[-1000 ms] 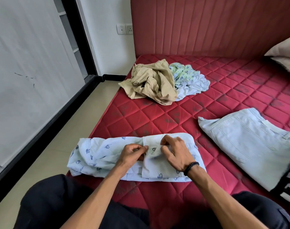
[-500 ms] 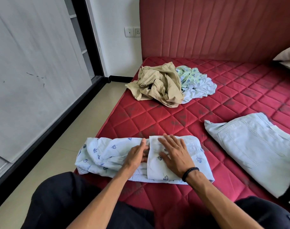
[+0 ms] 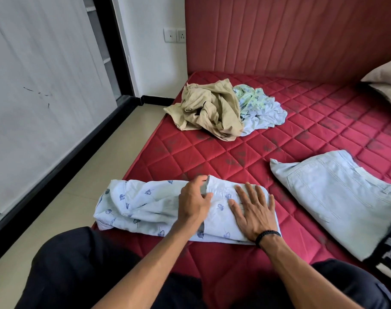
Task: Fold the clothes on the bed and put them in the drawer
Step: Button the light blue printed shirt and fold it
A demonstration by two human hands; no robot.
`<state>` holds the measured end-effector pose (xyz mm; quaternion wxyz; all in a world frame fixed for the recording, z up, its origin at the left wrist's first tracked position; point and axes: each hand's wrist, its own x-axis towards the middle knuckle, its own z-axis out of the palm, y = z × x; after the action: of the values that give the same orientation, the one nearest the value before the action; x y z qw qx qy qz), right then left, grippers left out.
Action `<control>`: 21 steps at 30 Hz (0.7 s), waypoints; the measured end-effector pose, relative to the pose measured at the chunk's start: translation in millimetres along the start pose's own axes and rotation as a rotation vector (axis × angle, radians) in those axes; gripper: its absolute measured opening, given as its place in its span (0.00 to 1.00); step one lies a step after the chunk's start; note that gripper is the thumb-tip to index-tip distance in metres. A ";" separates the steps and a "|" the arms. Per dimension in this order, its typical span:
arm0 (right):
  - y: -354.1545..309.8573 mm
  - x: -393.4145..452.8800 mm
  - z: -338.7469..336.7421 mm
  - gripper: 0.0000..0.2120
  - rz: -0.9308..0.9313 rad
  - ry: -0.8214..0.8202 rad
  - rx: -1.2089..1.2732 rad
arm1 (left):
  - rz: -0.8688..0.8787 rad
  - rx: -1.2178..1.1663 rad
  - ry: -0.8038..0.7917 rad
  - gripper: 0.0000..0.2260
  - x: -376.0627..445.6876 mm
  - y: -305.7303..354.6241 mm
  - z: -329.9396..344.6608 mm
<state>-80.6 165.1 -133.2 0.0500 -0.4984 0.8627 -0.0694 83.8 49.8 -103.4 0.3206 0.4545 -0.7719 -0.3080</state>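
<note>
The right hand [image 3: 254, 210] presses flat on the leaf-print garment [image 3: 145, 204] (anchoring the fold) while the left hand [image 3: 194, 201] pinches its edge.

Red quilted bed [image 3: 212, 157] carries printed garment [image 3: 145, 204], jeans [image 3: 337, 197], crumpled clothes [image 3: 212, 110].

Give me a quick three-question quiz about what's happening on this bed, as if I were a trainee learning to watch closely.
1. True or false: the right hand lies flat, fingers straight, on the leaf-print garment.
2. Which garment is already folded? A) the tan garment B) the pale denim piece C) the green-print garment
3. Fill in: the left hand has its fingers curled over the garment's folded ____.

Key
1. True.
2. B; the tan and green-print ones lie crumpled together near the headboard.
3. Edge.
</note>
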 end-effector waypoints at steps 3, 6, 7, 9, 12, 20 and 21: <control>-2.4 -3.2 3.5 0.37 0.019 0.044 0.029 | 0.417 0.122 0.074 0.17 -20.7 11.8 14.6; -1.8 -10.0 0.2 0.39 0.223 0.149 0.179 | 0.552 0.196 -0.063 0.18 -38.1 12.6 46.2; -1.6 -12.4 -5.6 0.41 0.351 0.171 0.249 | 0.502 0.274 -0.096 0.22 -44.3 5.3 55.9; 4.5 -13.8 -21.1 0.44 0.565 0.105 0.365 | 0.396 0.447 -0.160 0.31 -52.9 -12.8 62.2; 16.3 -19.3 -51.2 0.28 0.614 -0.021 0.615 | 0.341 0.465 -0.349 0.36 -54.9 -23.6 48.1; -70.8 -48.6 -135.7 0.23 0.265 0.189 0.974 | -0.241 -0.354 -0.565 0.42 -9.5 43.2 -85.4; -91.2 -51.2 -140.9 0.23 0.168 0.153 0.967 | -0.320 -0.499 -0.533 0.41 -5.0 43.3 -104.6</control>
<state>0.8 174.3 21.9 0.2174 -0.3401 0.7701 -0.4939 144.9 52.2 -8.0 0.1576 0.3810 -0.6490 -0.6394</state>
